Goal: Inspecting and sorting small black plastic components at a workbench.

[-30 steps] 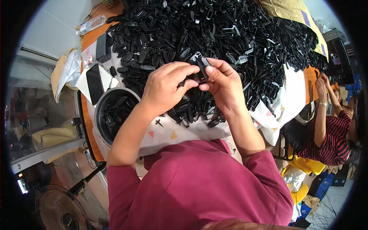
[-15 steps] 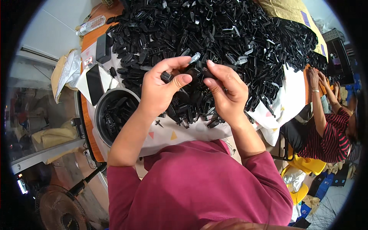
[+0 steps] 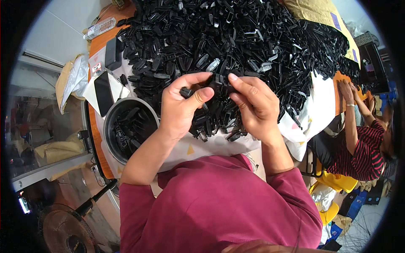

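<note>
Over the near edge of a big pile of black plastic pieces (image 3: pixel 177 46), both hands are raised close together. My left hand (image 3: pixel 179 105) is closed, with a small black plastic piece (image 3: pixel 185 92) poking out between fingers and thumb. Thumb and fingers of my right hand (image 3: pixel 258 105) pinch the right end of a black plastic piece (image 3: pixel 220 80) that spans the gap between the hands. Its outline blends into the dark pile behind, so its exact kind is unclear. A round grey pot (image 3: pixel 106 141) with similar black pieces stands left of my left forearm.
A phone (image 3: pixel 103 93) and a black box (image 3: pixel 113 54) lie on the left, with a clear plastic bottle (image 3: pixel 101 28) beyond. Another person's hands (image 3: pixel 347 90) rest at the table's right edge. A fan (image 3: pixel 67 232) stands low left; a yellow sack (image 3: pixel 314 12) lies far right.
Both hands have come slightly nearer to me and shifted right, still closed on the black pieces. My left forearm now covers the small dark piece that lay on the cloth.
</note>
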A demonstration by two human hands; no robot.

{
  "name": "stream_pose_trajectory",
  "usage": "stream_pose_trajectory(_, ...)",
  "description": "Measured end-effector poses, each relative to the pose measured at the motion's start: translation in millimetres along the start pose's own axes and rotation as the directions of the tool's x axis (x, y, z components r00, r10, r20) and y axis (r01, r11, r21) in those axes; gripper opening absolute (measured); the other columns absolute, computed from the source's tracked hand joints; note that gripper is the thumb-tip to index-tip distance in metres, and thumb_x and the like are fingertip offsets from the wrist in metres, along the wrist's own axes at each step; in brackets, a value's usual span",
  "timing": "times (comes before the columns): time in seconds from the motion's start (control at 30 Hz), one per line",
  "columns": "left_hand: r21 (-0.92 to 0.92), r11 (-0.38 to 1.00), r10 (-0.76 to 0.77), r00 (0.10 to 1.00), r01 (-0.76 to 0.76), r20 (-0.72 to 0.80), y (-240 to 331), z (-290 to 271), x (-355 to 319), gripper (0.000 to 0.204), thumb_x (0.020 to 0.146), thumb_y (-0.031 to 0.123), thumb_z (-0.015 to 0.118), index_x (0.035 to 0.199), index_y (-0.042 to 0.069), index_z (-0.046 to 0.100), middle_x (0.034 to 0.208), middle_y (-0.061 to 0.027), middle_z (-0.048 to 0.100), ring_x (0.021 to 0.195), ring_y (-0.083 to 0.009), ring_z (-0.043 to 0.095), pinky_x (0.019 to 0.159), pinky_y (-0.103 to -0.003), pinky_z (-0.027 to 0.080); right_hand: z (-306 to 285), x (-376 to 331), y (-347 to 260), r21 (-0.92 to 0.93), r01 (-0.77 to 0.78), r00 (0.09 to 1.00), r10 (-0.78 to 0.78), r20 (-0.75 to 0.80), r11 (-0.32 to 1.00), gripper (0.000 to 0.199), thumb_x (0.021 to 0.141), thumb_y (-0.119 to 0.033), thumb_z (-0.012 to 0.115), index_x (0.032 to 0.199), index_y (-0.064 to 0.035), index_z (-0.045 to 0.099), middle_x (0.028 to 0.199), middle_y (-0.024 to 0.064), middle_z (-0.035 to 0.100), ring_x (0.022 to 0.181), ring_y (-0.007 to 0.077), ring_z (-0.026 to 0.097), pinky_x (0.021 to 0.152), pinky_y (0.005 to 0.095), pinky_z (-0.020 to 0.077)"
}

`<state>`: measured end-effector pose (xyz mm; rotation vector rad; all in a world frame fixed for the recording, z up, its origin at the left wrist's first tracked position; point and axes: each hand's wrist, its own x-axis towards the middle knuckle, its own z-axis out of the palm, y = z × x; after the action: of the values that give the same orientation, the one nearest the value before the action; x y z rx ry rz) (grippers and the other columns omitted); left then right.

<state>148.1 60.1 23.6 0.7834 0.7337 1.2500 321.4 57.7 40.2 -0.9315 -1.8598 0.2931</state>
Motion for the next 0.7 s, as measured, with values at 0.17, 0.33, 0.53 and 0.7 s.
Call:
stream_pose_trajectory(0.17,0.636,0.587,0.477,0.849,-0.500,0.227,-3.0,-10.0,6.2,0.025,0.070,0.006,0.071,0.094,0.003,0.064,0.090,-0.0045,0.063,0.064,-0.0057,0.050,0.059,-0.017,0.043,3.0,-6.9,4.6,-0.008,0.045,0.994,-0.044,0.097,0.999,0.042,0.065,0.009,0.063,0.104,-0.0018,0.059,0.081,0.0119,0.058,0.065,0.0231,0.055,0.056,0.0282,0.0439)
stream_pose_trajectory(0.33,0.199,0.968,0.145,0.988,-0.153,0.053,-14.6,-4.1,1.6,0.029,0.078,0.010,0.065,0.106,0.002,0.059,0.104,-0.0042,0.061,0.067,-0.0040,0.049,0.061,-0.016,0.042,22.1,-19.6,6.3,-0.207,0.075,0.995,-0.088,-0.054,0.975,0.041,0.064,0.007,0.066,0.103,-0.0055,0.061,0.083,0.0094,0.058,0.066,0.0210,0.053,0.054,0.0272,0.0425)
stream_pose_trajectory(0.53,0.449,0.797,0.385,0.913,-0.403,0.137,-13.0,0.4,3.1,0.040,0.073,0.008,0.069,0.110,0.002,0.056,0.110,-0.0097,0.058,0.072,-0.0079,0.053,0.064,-0.020,0.044,29.2,-25.6,10.7,0.027,-0.020,0.988,0.024,-0.155,0.999,0.035,0.070,0.011,0.062,0.102,-0.0027,0.061,0.089,0.0129,0.059,0.067,0.0154,0.056,0.054,0.0209,0.0457)
stream_pose_trajectory(0.7,0.652,0.620,0.346,0.898,-0.436,0.271,6.4,-6.1,6.1,0.033,0.069,0.007,0.071,0.100,0.001,0.060,0.093,-0.0088,0.063,0.067,-0.0106,0.054,0.061,-0.022,0.045,17.5,-21.5,6.2,0.159,-0.083,0.996,0.086,-0.018,0.984,0.037,0.070,0.012,0.060,0.104,-0.0025,0.060,0.086,0.0129,0.058,0.067,0.0166,0.055,0.055,0.0236,0.0449)
